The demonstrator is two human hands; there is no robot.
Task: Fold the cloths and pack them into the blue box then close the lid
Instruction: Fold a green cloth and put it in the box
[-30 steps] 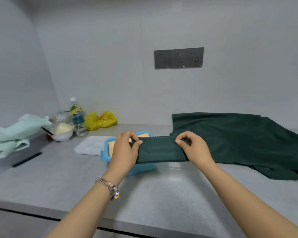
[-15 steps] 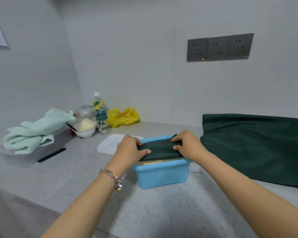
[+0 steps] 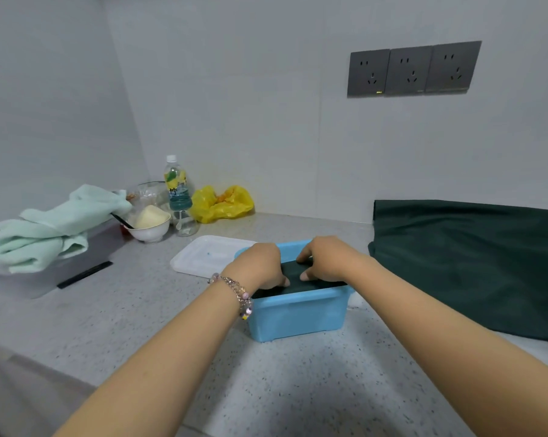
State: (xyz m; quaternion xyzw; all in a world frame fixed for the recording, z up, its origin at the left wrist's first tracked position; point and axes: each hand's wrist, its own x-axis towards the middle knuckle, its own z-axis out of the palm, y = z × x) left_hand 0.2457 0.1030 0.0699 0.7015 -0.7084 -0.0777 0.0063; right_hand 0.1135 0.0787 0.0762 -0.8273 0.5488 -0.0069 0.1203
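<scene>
Hands cover most of the folded dark green cloth (image 3: 310, 280), so you see only a strip of it inside the blue box (image 3: 298, 316), and nothing under it shows. Your left hand (image 3: 260, 266) and right hand (image 3: 324, 258) lie close together, both pressing flat on that cloth. Beside the box lies the white lid (image 3: 203, 255), and the big green cloth (image 3: 471, 263) runs off the right edge.
</scene>
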